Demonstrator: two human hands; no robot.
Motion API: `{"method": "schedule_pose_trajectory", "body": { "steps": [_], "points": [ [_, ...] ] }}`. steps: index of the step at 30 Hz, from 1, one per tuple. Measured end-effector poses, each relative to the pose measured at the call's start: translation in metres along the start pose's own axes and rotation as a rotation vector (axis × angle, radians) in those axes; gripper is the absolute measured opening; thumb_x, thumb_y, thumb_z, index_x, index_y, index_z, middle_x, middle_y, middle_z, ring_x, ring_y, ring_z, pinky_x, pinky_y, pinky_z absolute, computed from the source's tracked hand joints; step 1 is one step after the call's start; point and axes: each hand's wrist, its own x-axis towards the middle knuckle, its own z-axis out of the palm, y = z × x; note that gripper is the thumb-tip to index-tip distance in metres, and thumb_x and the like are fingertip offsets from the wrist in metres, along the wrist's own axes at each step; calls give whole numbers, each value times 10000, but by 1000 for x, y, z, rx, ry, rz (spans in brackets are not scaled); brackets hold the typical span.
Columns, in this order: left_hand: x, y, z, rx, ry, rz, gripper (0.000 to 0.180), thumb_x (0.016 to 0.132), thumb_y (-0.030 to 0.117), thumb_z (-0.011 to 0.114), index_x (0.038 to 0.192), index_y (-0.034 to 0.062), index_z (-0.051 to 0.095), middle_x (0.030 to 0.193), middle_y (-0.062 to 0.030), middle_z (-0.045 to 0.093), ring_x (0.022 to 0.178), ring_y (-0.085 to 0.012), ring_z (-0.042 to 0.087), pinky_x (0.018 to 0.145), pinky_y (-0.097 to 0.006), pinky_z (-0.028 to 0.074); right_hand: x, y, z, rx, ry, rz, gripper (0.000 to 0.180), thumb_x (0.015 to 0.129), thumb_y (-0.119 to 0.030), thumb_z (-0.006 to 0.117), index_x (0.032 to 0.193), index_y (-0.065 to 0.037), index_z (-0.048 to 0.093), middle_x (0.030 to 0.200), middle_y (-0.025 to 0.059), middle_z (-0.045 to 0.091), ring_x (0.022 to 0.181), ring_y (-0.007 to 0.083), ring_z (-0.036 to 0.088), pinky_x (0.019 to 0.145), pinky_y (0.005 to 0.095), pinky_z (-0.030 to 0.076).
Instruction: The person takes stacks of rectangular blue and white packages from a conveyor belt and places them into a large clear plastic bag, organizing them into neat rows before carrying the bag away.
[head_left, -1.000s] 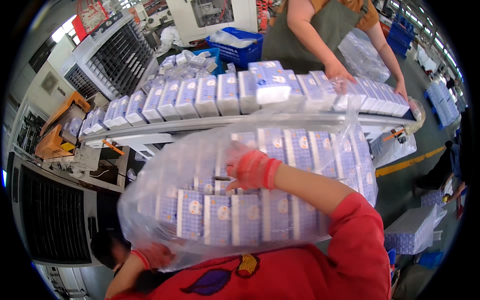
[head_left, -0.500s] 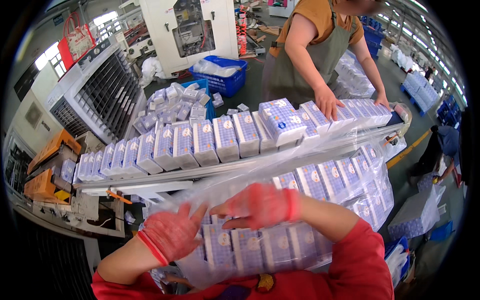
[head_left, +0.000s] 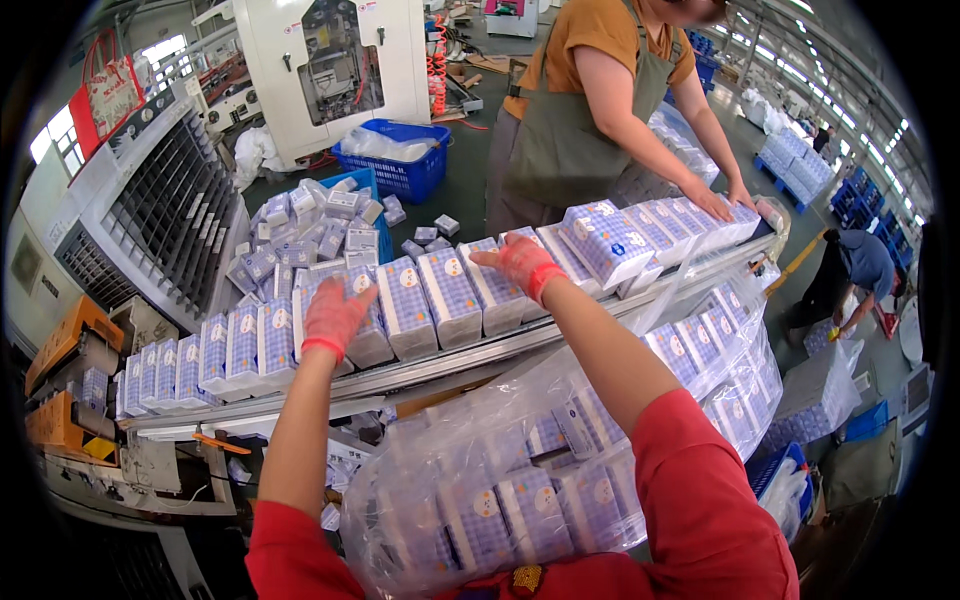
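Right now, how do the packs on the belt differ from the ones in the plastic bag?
The belt packs stand in one open row along the conveyor; the bagged packs are stacked close together inside a clear bag. The belt packs show sharp; the bagged packs look hazy through the film. The left hand and right hand rest on belt packs, not on the bagged packs. Both are white-and-blue checked packs.

Bag: lower end cut off behind the red sleeve.
Packs in bag: blurred by the plastic film.
Co-worker: head cut off by the top edge.
Left palm: hidden, facing down on the packs.
Far worker: too small to tell what is held.
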Motion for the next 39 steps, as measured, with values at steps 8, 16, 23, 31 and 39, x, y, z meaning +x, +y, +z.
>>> {"method": "schedule_pose_trajectory", "body": {
  "steps": [8, 16, 23, 31, 39],
  "points": [
    [26, 13, 50, -384, -321, -20, 1104, 584, 487, 673, 1256, -83, 8, 1217, -231, 354, 1151, -262, 342, 953, -286, 264, 18, 34, 23, 237, -72, 149, 1120, 448, -673, 631, 1200, 83, 286, 1236, 204, 350, 1138, 267, 372, 923, 322, 318],
    [-73, 115, -89, -610, 402, 517, 989, 593, 202, 736, 1283, -26, 66, 1175, -214, 366, 1033, -245, 438, 880, -294, 358, -97, 21, -74, 851, 393, -837, 677, 528, -282, 780, 1014, 2, 404, 880, 97, 576, 804, 169, 557, 717, 270, 443],
    [-244, 153, -110, -528, 319, 592, 1043, 581, 131, 711, 1308, 35, -30, 1298, -179, 187, 1134, -274, 324, 901, -354, 336, -263, 73, -34, 1201, 343, -562, 810, 510, -105, 766, 1150, -7, 280, 1048, 90, 455, 947, 178, 479, 820, 306, 396],
    [-289, 120, -71, -788, -130, -48, 1003, 614, 117, 702, 1292, 9, -29, 1177, -170, 372, 1028, -216, 432, 859, -307, 376, -259, 96, 9, 833, -5, -369, 883, 549, -236, 762, 1197, 49, 233, 1049, 145, 480, 982, 209, 473, 833, 288, 385],
    [-142, 88, -63, -746, -428, -286, 1030, 600, 170, 732, 1294, 2, -10, 1190, -194, 385, 959, -240, 504, 786, -335, 442, -171, 57, -2, 337, -125, -9, 823, 691, -302, 639, 1285, -22, 143, 1183, 206, 371, 1084, 310, 388, 942, 314, 263]
  ]
}}
